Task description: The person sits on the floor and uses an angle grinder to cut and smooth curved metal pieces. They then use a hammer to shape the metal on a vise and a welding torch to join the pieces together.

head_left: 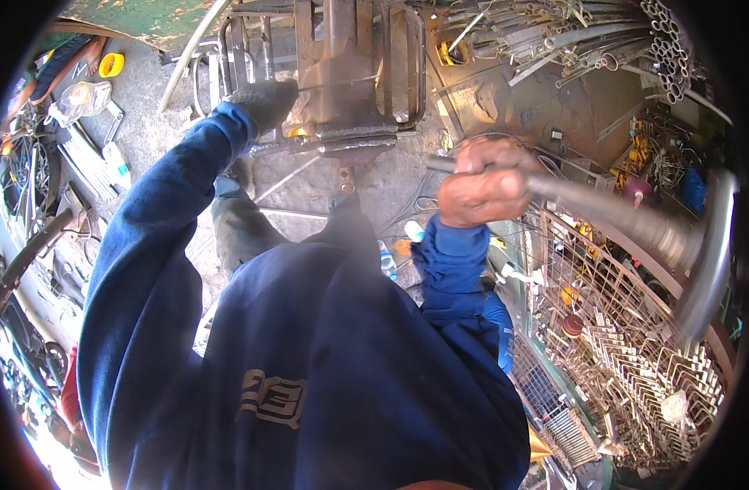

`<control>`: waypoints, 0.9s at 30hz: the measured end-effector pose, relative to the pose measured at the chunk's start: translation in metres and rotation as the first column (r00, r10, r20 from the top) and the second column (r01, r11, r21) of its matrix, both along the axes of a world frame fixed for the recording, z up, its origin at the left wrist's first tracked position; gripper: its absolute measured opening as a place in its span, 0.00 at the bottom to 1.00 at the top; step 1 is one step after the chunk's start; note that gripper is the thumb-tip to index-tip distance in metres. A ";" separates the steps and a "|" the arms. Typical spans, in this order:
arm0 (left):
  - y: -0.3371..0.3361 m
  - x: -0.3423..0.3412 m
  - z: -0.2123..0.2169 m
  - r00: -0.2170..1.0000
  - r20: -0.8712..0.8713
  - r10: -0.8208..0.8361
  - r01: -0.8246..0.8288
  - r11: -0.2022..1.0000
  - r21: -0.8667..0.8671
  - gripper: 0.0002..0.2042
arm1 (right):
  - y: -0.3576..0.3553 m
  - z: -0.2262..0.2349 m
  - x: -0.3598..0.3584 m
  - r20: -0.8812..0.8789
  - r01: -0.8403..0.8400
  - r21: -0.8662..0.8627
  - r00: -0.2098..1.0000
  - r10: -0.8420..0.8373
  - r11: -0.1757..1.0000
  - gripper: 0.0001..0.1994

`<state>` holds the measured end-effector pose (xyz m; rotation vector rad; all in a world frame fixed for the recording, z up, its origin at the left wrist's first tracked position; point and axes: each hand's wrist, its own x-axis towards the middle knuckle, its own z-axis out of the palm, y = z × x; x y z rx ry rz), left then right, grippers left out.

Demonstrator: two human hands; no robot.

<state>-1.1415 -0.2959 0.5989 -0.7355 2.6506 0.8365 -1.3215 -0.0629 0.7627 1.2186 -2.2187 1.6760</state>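
Right hand [484, 181] clamped on hammer [603, 207], right of frame [339, 61]. Left hand [266, 104], gloved, at frame's left side; cannot tell if gripping. Hands apart. Tubes [582, 37] right of frame.

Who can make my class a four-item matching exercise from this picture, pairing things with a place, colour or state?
Things:
1. hammer
2. left hand
3. ring on the floor
4. metal pipes

Descriptions:
A. yellow
B. bundled at the picture's upper right
C. held in the bare right hand
D. covered by a dark glove

Pairs: 1-C, 2-D, 3-A, 4-B
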 end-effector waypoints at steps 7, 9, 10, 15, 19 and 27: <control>-0.002 -0.004 0.014 0.998 0.056 -0.022 0.025 0.999 -0.048 0.14 | 0.021 -0.088 0.047 0.138 0.070 0.649 0.968 -0.208 0.758 0.16; -0.003 -0.003 0.011 1.000 -0.007 -0.015 0.015 1.000 -0.003 0.15 | 0.020 -0.060 0.024 -0.038 0.166 0.630 0.982 -0.184 0.759 0.16; -0.002 -0.004 0.009 0.995 0.096 0.040 -0.049 0.995 0.085 0.16 | 0.016 -0.037 0.012 0.143 0.068 0.525 0.976 -0.166 0.849 0.17; -0.002 -0.002 0.008 1.000 0.031 -0.006 0.005 1.000 0.010 0.13 | -0.009 0.014 -0.009 0.046 0.051 -0.107 0.998 -0.046 0.993 0.24; 0.000 -0.006 0.019 0.994 0.106 0.025 -0.027 1.000 0.013 0.13 | 0.007 -0.065 0.043 0.015 0.027 0.424 0.999 -0.037 0.905 0.20; 0.003 -0.004 0.016 0.996 -0.092 0.004 -0.007 1.000 -0.029 0.14 | 0.006 -0.016 -0.002 0.282 0.125 0.386 0.927 -0.246 0.914 0.22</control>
